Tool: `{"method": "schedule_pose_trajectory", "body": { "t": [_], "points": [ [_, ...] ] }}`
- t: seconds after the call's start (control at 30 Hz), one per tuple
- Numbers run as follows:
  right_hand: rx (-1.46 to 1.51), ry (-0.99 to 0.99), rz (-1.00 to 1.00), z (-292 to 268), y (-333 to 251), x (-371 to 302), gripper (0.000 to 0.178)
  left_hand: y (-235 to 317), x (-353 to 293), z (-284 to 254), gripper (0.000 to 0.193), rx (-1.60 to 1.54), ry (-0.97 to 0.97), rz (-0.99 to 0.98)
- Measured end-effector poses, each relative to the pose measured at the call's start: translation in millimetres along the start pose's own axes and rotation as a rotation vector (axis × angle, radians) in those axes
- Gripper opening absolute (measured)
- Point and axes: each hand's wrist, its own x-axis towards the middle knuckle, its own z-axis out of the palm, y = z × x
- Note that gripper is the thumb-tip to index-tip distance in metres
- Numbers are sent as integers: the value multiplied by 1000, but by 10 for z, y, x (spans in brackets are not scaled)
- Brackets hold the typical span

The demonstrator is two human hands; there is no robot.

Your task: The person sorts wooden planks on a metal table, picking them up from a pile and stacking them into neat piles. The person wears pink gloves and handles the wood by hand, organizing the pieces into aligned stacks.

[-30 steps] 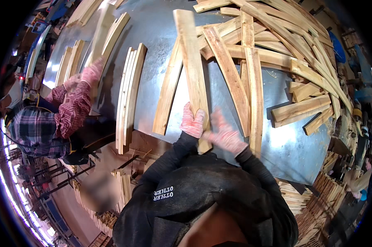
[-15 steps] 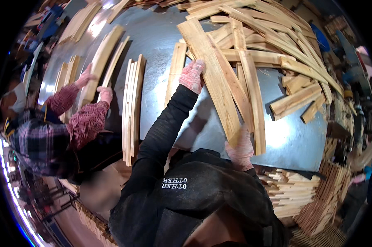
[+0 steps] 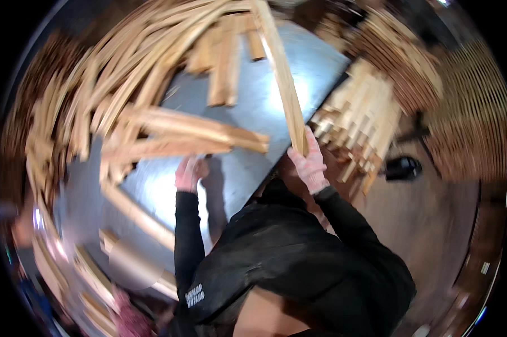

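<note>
One left hand (image 3: 190, 173), its grip too blurred to tell, is left of centre near boards (image 3: 169, 147) on the table (image 3: 158, 191), while a long, narrow, pale-tan board (image 3: 285, 78), brighter along its left edge, slants from the frame's top to the right hand (image 3: 310, 163) clamped on its end.

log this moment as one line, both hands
right hand: grips plank by near end | left hand: beside board, contact unclear | table: wood pile far left
</note>
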Motion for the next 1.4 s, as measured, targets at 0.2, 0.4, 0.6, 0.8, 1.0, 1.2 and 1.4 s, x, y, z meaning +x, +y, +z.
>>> {"method": "schedule_pose_trajectory", "body": {
  "t": [0.2, 0.4, 0.6, 0.8, 1.0, 1.2, 1.4],
  "points": [
    [26, 563, 402, -1581, 988, 803, 77, -579, -24, 108, 16, 33, -28, -59],
    [-881, -55, 866, -3231, 3305, 1137, 61, -796, 164, 156, 9, -71, 354, -80],
    [-494, 284, 986, -3358, 3817, 1723, 52, -747, 432, 148, 18, -27, 461, -214],
    [-1306, -488, 761, -3396, 4686, 1803, 50, -610, 653, 515, 40, 5, 707, -374],
    [-861, 18, 620, -3421, 5152, 1658, 39, -502, 929, 230, 97, 348, 482, -603],
    [-1177, -25, 126, -3342, 4477, 1846, 29, -522, 1125, 728, 62, 539, 463, -223],
    [-104, -176, -253, -1825, 1945, 2217, 60, -401, 579, 1307, 33, 337, 938, 103]
  ]
}}
